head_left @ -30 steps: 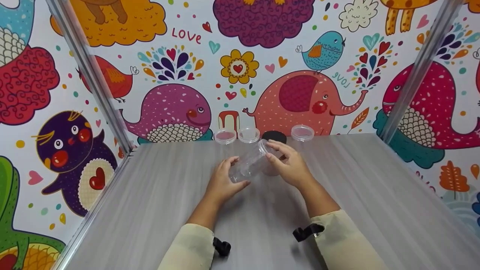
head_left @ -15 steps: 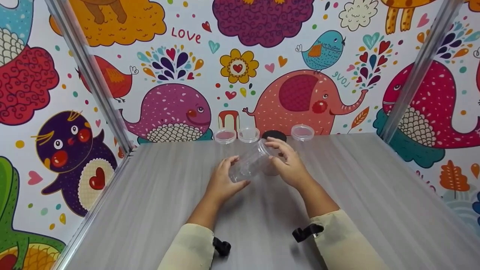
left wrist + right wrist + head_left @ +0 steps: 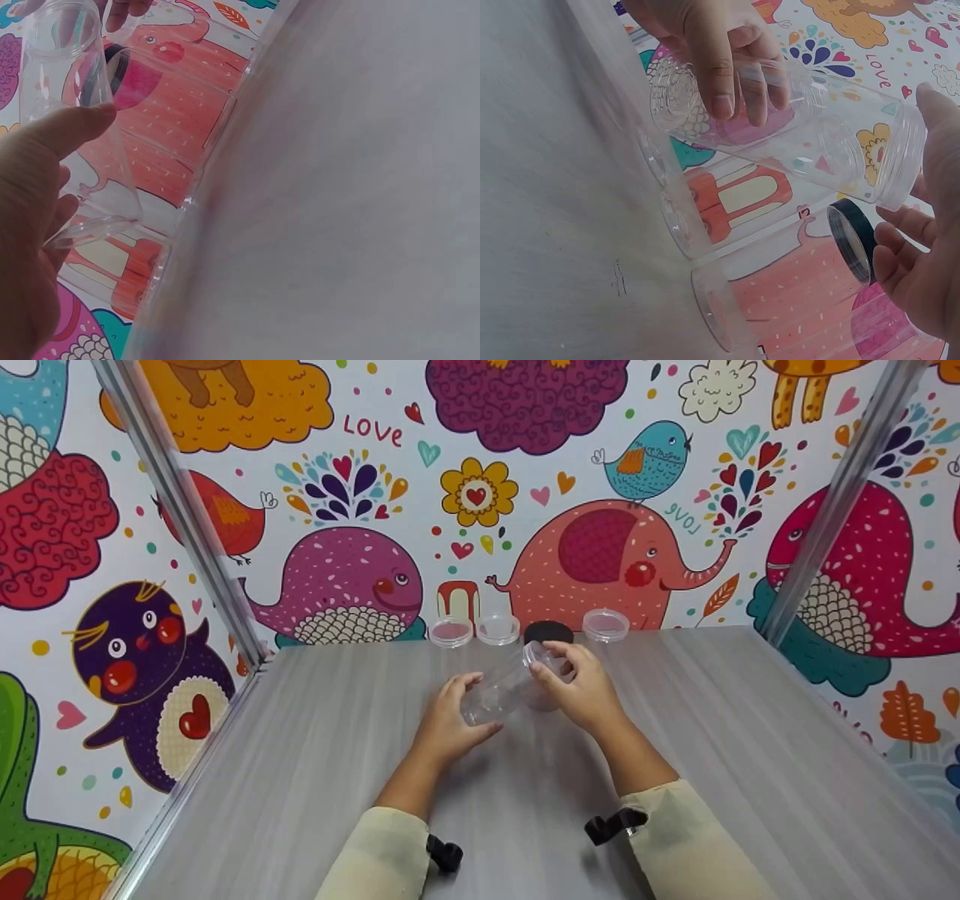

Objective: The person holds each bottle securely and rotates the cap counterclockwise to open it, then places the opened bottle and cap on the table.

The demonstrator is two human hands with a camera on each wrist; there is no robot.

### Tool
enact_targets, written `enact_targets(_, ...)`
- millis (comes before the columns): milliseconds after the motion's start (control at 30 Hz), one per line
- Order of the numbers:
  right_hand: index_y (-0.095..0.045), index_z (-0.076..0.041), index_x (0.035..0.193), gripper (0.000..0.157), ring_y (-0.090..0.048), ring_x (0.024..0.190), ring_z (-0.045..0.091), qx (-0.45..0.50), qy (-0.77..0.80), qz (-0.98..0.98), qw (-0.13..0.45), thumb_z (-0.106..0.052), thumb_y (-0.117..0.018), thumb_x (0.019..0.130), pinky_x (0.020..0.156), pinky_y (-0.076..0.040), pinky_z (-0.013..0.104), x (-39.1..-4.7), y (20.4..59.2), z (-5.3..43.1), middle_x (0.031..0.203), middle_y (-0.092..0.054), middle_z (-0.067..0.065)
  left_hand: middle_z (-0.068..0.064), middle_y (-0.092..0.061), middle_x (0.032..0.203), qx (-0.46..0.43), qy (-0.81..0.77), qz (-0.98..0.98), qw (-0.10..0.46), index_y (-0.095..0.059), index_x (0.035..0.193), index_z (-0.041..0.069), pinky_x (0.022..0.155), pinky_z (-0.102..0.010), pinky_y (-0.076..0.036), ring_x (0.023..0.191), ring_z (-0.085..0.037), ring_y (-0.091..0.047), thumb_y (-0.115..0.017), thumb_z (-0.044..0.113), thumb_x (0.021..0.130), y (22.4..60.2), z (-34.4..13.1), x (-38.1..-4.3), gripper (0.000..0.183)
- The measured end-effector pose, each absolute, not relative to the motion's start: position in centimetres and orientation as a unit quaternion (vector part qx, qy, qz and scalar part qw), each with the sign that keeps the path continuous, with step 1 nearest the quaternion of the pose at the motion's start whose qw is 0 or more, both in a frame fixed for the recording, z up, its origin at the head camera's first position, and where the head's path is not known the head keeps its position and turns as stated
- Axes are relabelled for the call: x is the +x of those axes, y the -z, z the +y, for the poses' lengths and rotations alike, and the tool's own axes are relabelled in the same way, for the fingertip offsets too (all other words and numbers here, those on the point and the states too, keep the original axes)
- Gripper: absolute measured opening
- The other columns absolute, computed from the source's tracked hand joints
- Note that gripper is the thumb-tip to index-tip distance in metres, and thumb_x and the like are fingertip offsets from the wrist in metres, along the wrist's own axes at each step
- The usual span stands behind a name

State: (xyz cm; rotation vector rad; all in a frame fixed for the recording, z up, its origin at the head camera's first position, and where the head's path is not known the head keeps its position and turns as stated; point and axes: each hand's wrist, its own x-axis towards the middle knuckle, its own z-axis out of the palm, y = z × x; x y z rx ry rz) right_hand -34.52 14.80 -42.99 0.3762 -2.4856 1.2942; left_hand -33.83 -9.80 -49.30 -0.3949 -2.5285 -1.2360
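A: Nearest first?
B: Left sleeve (image 3: pixel 379 851) and right sleeve (image 3: pixel 697 847), pale, each with a black wrist mount (image 3: pixel 448 855). Grey tabletop (image 3: pixel 300 802) under both.
A: Hands?
B: Left hand (image 3: pixel 454 712) wraps the lower part of a clear plastic jar (image 3: pixel 504 688), thumb on the near side, fingers over the far side. Right hand (image 3: pixel 586 690) has thumb and fingers curved across the rim (image 3: pixel 904 161).
A: Jar location?
B: Mid-table, between the hands, looks lifted off the surface.
A: Axis?
B: Long axis slants: base (image 3: pixel 97 231) low at near left, rim high at far right. Separate clear lid on that end? Can't tell.
A: Handling?
B: My guess: light, stiff, thin walls that may flex or crack if squeezed hard. Smooth, so likely a bit slippery. Best hold: one hand round the lower body, the other on the rim, which looks sturdier.
A: Farther out?
B: Row of upright jars. Left to right: leftmost jar (image 3: pixel 451 634), second jar (image 3: pixel 498 631), both clear; black-lidded jar (image 3: pixel 548 631) behind the held rim, right fingers near its lid, contact unclear; clear far-right jar (image 3: pixel 606 627). Then cartoon-print wall (image 3: pixel 360 472).
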Motion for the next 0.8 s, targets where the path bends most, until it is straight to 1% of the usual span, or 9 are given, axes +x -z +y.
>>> enact_targets(100, -0.069, -0.02, 0.141, 0.05, -0.063, 0.105, 0.025, 0.14, -0.459, -0.863, 0.158, -0.046, -0.074, 0.098, 0.088, -0.061, 0.038, -34.48, 42.98, 14.77, 0.128, -0.068, 0.01, -0.004, -0.063, 0.15, -0.137, 0.433, -0.878, 0.149, -0.057, 0.149, 0.021, 0.121, -0.058, -0.047, 0.139, -0.026, -0.059, -0.097, 0.032, 0.077, 49.31, -9.82, -33.84, 0.083)
enact_targets(167, -0.069, -0.021, 0.141, 0.049, -0.064, 0.107, 0.028, 0.146, -0.465, -0.859, 0.156, -0.045, -0.074, 0.099, 0.089, -0.061, 0.039, -34.49, 43.03, 14.81, 0.131, -0.068, 0.009, -0.004, -0.062, 0.15, -0.135, 0.435, -0.878, 0.148, -0.057, 0.149, 0.021, 0.121, -0.058, -0.047, 0.139, -0.026, -0.059, -0.097, 0.031, 0.077, 49.33, -9.84, -33.84, 0.083)
enact_targets(233, -0.068, -0.022, 0.142, 0.048, -0.065, 0.113, 0.031, 0.153, -0.47, -0.856, 0.154, -0.042, -0.074, 0.099, 0.092, -0.062, 0.041, -34.49, 43.11, 14.85, 0.136, -0.068, 0.009, -0.004, -0.062, 0.15, -0.133, 0.437, -0.877, 0.148, -0.057, 0.149, 0.021, 0.121, -0.059, -0.047, 0.139, -0.027, -0.059, -0.097, 0.029, 0.077, 49.36, -9.83, -33.84, 0.083)
enact_targets(333, -0.067, -0.023, 0.144, 0.046, -0.064, 0.123, 0.033, 0.172, -0.478, -0.847, 0.153, -0.035, -0.072, 0.1, 0.097, -0.062, 0.046, -34.54, 43.19, 14.9, 0.145, -0.066, 0.006, -0.004, -0.063, 0.149, -0.13, 0.439, -0.877, 0.149, -0.057, 0.148, 0.021, 0.121, -0.059, -0.047, 0.139, -0.026, -0.059, -0.098, 0.028, 0.077, 49.37, -9.82, -33.88, 0.083)
enact_targets(467, -0.067, -0.025, 0.146, 0.045, -0.06, 0.136, 0.028, 0.193, -0.491, -0.837, 0.149, -0.026, -0.069, 0.101, 0.105, -0.059, 0.053, -34.5, 43.17, 14.9, 0.156, -0.061, 0.001, -0.004, -0.063, 0.149, -0.126, 0.442, -0.876, 0.146, -0.057, 0.148, 0.021, 0.121, -0.06, -0.047, 0.139, -0.026, -0.06, -0.098, 0.029, 0.076, 49.32, -9.86, -33.89, 0.083)
enact_targets(600, -0.067, -0.026, 0.146, 0.046, -0.055, 0.146, 0.028, 0.206, -0.502, -0.827, 0.144, -0.019, -0.066, 0.101, 0.112, -0.055, 0.056, -34.48, 43.19, 14.88, 0.16, -0.058, -0.001, -0.003, -0.062, 0.151, -0.119, 0.446, -0.877, 0.136, -0.056, 0.149, 0.022, 0.122, -0.059, -0.047, 0.141, -0.025, -0.059, -0.097, 0.03, 0.078, 49.34, -9.93, -33.88, 0.083)
enact_targets(800, -0.068, -0.026, 0.145, 0.045, -0.053, 0.149, 0.028, 0.216, -0.512, -0.819, 0.141, -0.015, -0.063, 0.101, 0.116, -0.051, 0.06, -34.61, 43.31, 14.88, 0.16, -0.058, -0.001, -0.003, -0.061, 0.152, -0.118, 0.446, -0.877, 0.133, -0.055, 0.15, 0.022, 0.122, -0.057, -0.047, 0.143, -0.025, -0.058, -0.097, 0.031, 0.078, 49.43, -10.0, -33.96, 0.083)
